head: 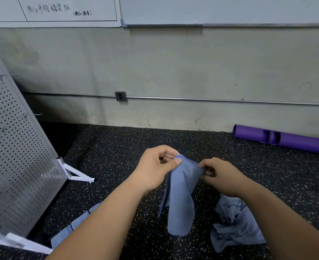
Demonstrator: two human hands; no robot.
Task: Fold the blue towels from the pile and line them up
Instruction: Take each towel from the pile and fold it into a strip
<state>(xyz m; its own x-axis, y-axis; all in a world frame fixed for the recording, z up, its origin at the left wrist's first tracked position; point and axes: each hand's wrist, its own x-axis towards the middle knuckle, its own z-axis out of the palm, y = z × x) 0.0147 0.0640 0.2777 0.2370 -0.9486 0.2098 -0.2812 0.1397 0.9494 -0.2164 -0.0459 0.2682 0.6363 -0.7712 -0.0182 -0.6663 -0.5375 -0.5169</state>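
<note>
Broadly, a speckled black rubber floor point(117, 147) serves as the work surface, bounded by a grey wall point(173, 62), with a perforated metal panel point(14, 147) leaning at left and a purple roller point(286, 139) lying along the wall at right. On the floor at lower right sits the crumpled pile of blue towels point(235, 228), kept close beneath the right forearm, presumably for easy reach; at lower left, partly hidden by the left forearm, lies flat blue cloth point(76, 226), possibly towels already folded, though this cannot be confirmed. Between the hands hangs the blue towel point(181, 199) in work, clear of the floor, its long axis vertical and its free end pointing down, so that gravity draws the layers straight. Its top edge runs roughly level between the hands. The left hand point(155, 169) pinches one upper corner between thumb and curled fingers; the right hand point(222, 175) likewise closes on the opposite corner, apparently aligning edges for a fold.
</note>
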